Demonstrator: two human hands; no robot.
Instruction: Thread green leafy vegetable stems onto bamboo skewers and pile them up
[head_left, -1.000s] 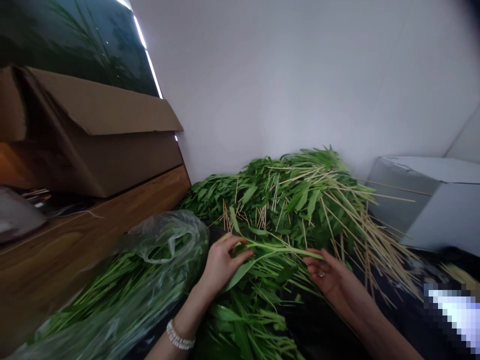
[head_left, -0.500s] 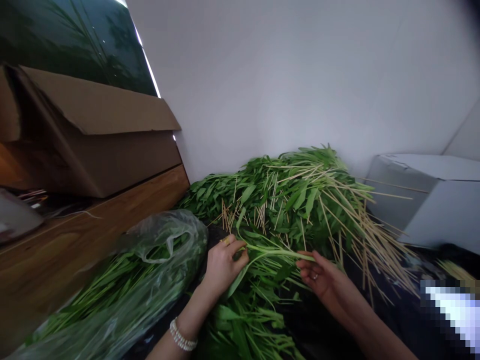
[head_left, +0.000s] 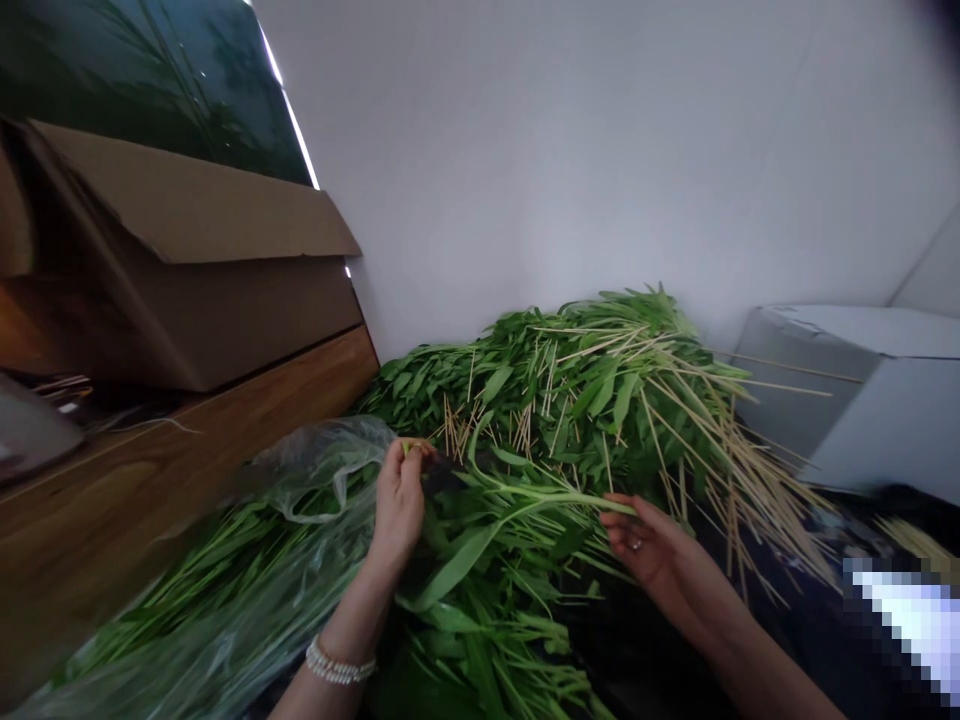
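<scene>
A big heap of leafy green stalks (head_left: 585, 390) threaded on thin bamboo skewers (head_left: 720, 450) fills the middle. My right hand (head_left: 645, 545), palm up and wearing a ring, pinches the thick end of one long green stem (head_left: 540, 500) that runs leftward. My left hand (head_left: 399, 500), with a pearl bracelet at the wrist, is raised beside the plastic bag and pinches a small green piece at its fingertips. Loose stalks (head_left: 487, 640) lie below and between both hands.
A clear plastic bag (head_left: 285, 540) full of green stalks lies at the left, against a wooden ledge (head_left: 187, 450) that carries a brown cardboard box (head_left: 187, 270). A grey box (head_left: 862, 390) stands at the right by the white wall. A pixelated patch sits bottom right.
My left hand has let go of the stem's leafy end and moved up and left toward the bag, pinching a small green bit. The right hand stays on the stem.
</scene>
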